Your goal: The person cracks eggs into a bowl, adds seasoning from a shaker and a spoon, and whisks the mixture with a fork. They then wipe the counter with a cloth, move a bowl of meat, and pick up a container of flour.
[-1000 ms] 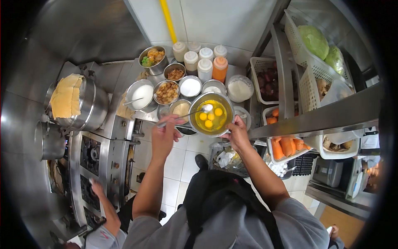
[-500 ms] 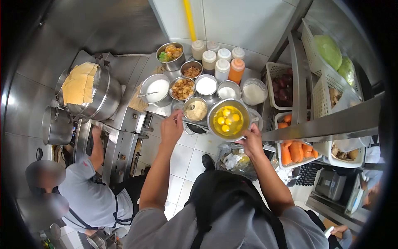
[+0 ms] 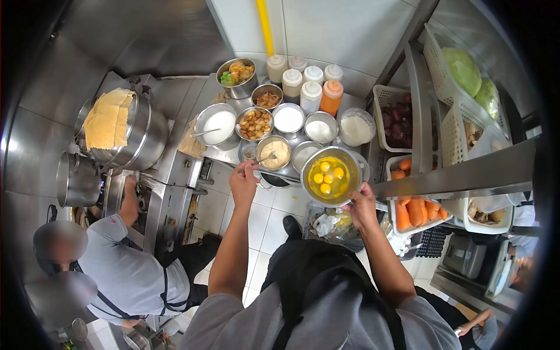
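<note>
My left hand (image 3: 244, 183) is closed on the handle of a metal spoon (image 3: 260, 160). Its tip rests in a pale beige paste (image 3: 279, 151) inside a small steel bowl at the counter's near edge. In my right hand (image 3: 363, 205) is a larger steel bowl (image 3: 356, 174), gripped at its near right side. Several raw egg yolks (image 3: 326, 178) float in their whites inside it. That bowl is held in front of the counter, to the right of the paste. A small bowl of white powder (image 3: 303, 155) sits between the two.
Behind stand bowls of browned cubes (image 3: 255, 124), white contents (image 3: 288, 119) and sauce bottles (image 3: 331, 97). A metal shelf post (image 3: 466, 166) juts in at right, beside baskets of carrots (image 3: 415, 216). A co-worker (image 3: 137, 262) works at the stove at left. A lined bin (image 3: 326, 226) stands below.
The egg bowl has shifted right and slightly nearer to me. The spoon's handle now shows leaning out toward my left hand, which has moved slightly nearer to me.
</note>
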The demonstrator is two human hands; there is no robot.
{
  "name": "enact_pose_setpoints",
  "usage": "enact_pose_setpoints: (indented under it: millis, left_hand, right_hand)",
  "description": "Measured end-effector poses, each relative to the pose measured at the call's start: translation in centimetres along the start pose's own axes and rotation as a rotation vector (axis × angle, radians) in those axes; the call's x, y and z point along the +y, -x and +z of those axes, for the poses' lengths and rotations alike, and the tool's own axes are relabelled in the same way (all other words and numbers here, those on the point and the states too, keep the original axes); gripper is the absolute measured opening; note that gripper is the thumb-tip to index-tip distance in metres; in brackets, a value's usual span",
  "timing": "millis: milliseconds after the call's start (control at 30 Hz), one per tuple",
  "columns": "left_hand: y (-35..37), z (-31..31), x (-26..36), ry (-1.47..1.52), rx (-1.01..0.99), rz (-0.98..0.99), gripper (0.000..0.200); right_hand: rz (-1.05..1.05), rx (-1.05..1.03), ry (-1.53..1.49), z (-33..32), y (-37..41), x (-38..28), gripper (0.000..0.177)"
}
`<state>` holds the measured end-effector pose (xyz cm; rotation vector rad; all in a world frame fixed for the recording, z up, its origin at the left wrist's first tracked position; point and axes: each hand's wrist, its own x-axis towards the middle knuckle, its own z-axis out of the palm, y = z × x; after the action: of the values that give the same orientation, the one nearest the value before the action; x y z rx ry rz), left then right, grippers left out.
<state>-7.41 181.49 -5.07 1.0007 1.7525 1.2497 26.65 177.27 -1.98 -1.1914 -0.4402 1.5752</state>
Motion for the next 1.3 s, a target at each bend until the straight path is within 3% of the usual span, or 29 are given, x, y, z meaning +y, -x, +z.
enact_pose_setpoints:
  millis: [333,467,667,800,867,933,1000,1033,1100,1233,1300]
  left_hand:
    - [0.1,-1.3,0.0,0.210,0.004,-0.104,0.033]
    - [-0.2,-0.9,-0.4,0.167,0.001,-0.089,0.033]
    - [1.4,-1.6,4.1,0.284,-0.026,-0.130,0.032]
    - [4.7,-1.2,8.8,0.316,-0.108,-0.035,0.032]
    - [6.1,-0.8,9.8,0.193,-0.261,0.062,0.033]
    - [7.1,-0.6,10.6,0.157,-0.273,0.096,0.030]
    - [7.7,-0.3,11.4,-0.076,-0.432,0.307,0.025]
    - [7.5,-0.3,11.4,-0.076,-0.435,0.311,0.025]
    - [7.1,-0.5,11.7,-0.191,-0.425,0.674,0.020]
    - [5.2,0.0,12.9,-0.243,-0.342,0.625,0.020]
    - [3.2,2.0,10.2,-0.212,-0.274,0.470,0.019]
  right_hand:
    - [0.015,0.018,0.003,0.5,-0.2,-0.2,0.022]
    - [-0.006,0.012,0.003,0.3,-0.6,0.2,0.023]
    - [-0.013,0.021,0.031,0.8,-0.3,-0.6,0.023]
    - [-0.013,0.033,0.053,1.2,-0.2,-0.8,0.023]
    - [-0.043,0.028,0.041,1.2,-0.4,-0.6,0.022]
    - [-0.037,0.032,0.059,1.1,-0.3,-0.5,0.022]
    - [-0.028,0.030,0.053,1.2,-0.2,-0.5,0.021]
    - [-0.019,0.029,0.047,1.2,-0.1,-0.5,0.021]
    - [-0.020,0.040,0.043,0.9,-0.2,-0.2,0.021]
    - [-0.008,0.069,0.043,0.5,1.3,0.0,0.020]
    - [-0.007,0.082,0.028,-0.1,2.5,0.5,0.020]
